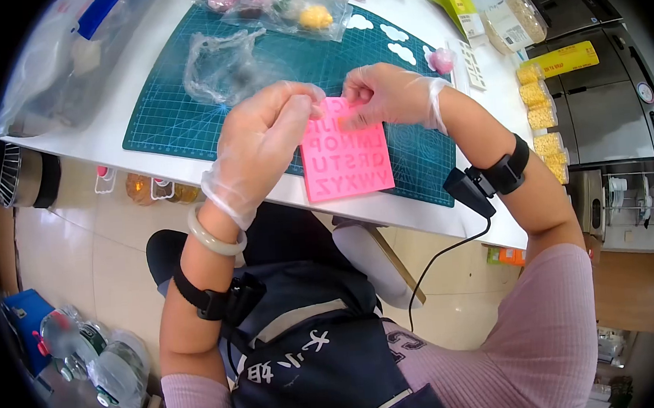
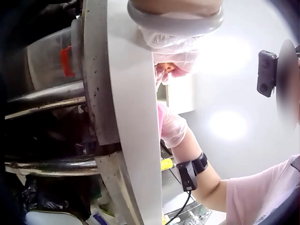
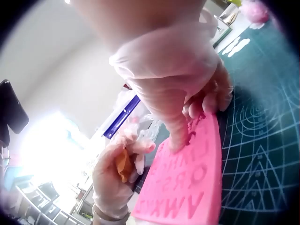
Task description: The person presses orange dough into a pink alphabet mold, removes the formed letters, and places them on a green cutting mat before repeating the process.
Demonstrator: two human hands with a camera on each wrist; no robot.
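Note:
A pink silicone letter mold (image 1: 347, 161) with sunken letters leans at the front edge of the green mat. My gloved right hand (image 1: 391, 97) grips its upper part; the thumb presses on the letters, and the other fingers curl at the top edge, as the right wrist view shows. Beside the mold's upper left corner is my gloved left hand (image 1: 269, 136), its fingers bent and thumb close to the forefinger. In the right wrist view, this left hand (image 3: 115, 171) shows an orange-brown patch inside its curl; I cannot tell whether it holds something.
Crumpled clear plastic (image 1: 222, 63) lies on the green cutting mat (image 1: 162, 117). Bags with pink and yellow lumps (image 1: 315, 17) are behind it. White cloud shapes (image 1: 401, 53), a pink lump (image 1: 441, 60) and a white tray (image 1: 474, 69) lie to the right. The white table's front edge (image 1: 257, 180) is close.

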